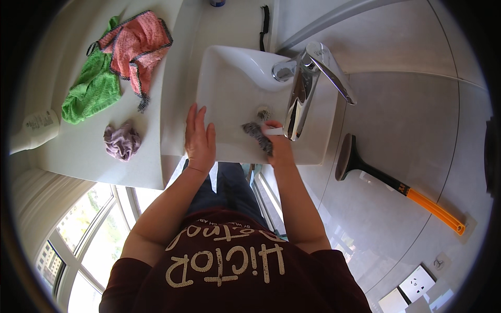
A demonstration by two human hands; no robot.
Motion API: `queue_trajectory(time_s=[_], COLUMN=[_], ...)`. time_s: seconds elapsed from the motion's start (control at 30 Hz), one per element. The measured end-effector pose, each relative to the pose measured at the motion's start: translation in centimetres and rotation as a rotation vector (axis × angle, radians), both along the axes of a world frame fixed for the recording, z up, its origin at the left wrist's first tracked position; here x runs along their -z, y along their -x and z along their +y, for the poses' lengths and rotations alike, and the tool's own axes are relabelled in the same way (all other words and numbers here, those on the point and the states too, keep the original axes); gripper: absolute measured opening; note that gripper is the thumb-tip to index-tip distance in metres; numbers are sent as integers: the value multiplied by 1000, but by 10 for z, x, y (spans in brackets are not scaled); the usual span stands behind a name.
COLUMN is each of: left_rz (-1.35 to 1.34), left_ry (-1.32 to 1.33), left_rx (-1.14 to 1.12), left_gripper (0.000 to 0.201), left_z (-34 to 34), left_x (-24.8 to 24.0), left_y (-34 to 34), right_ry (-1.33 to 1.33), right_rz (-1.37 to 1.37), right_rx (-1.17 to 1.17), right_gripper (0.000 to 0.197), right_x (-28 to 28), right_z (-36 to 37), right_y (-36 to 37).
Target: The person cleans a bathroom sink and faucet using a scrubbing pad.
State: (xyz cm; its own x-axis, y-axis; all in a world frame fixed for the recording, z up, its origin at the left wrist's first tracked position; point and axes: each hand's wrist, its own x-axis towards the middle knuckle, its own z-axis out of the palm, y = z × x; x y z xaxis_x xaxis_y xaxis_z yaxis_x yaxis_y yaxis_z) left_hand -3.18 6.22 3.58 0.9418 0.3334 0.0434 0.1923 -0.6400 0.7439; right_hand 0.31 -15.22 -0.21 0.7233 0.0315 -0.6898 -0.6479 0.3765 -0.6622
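My right hand point(281, 148) reaches into the white basin point(224, 68), under the spout of the chrome faucet point(302, 99). Its fingers close on a small, crumpled, mottled grey cloth point(257, 136); the weave is too small to make out. A white streak lies between the spout's tip and these fingers, and I cannot tell whether it is water. The round drain point(263, 113) shows just beyond the cloth. Over the basin's near left rim is my left hand point(199, 141), empty, with its fingers stretched out and the thumb apart.
On the counter point(151, 141) to the left lie a pink cloth point(141, 41), a green cloth point(96, 91), a crumpled mauve cloth point(122, 141) and a white bottle point(39, 128). A squeegee with an orange handle point(430, 206) is at the right. Behind the basin lies a black-handled object point(265, 26).
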Motion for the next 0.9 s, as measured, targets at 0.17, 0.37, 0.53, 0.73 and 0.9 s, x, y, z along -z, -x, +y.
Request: queue_trajectory(time_s=[0.17, 0.37, 0.53, 0.73, 0.9], left_rz=[32, 50, 34, 29, 39], left_ry=[-8, -15, -33, -22, -19], left_rx=[12, 17, 36, 43, 33], left_gripper=[42, 42, 43, 43, 43], left_z=[-3, 2, 1, 1, 4], left_x=[-2, 0, -1, -2, 0], left_y=[-1, 3, 1, 0, 2], right_ry=[286, 1342, 1619, 1579, 1239], right_rz=[-114, -808, -1172, -984, -747], right_rx=[-45, -205, -319, -315, -131], right_gripper=[39, 81, 66, 59, 65], right_x=[-5, -122, -167, -155, -138], right_z=[22, -14, -15, -12, -10], right_y=[-5, -53, -80, -77, -58])
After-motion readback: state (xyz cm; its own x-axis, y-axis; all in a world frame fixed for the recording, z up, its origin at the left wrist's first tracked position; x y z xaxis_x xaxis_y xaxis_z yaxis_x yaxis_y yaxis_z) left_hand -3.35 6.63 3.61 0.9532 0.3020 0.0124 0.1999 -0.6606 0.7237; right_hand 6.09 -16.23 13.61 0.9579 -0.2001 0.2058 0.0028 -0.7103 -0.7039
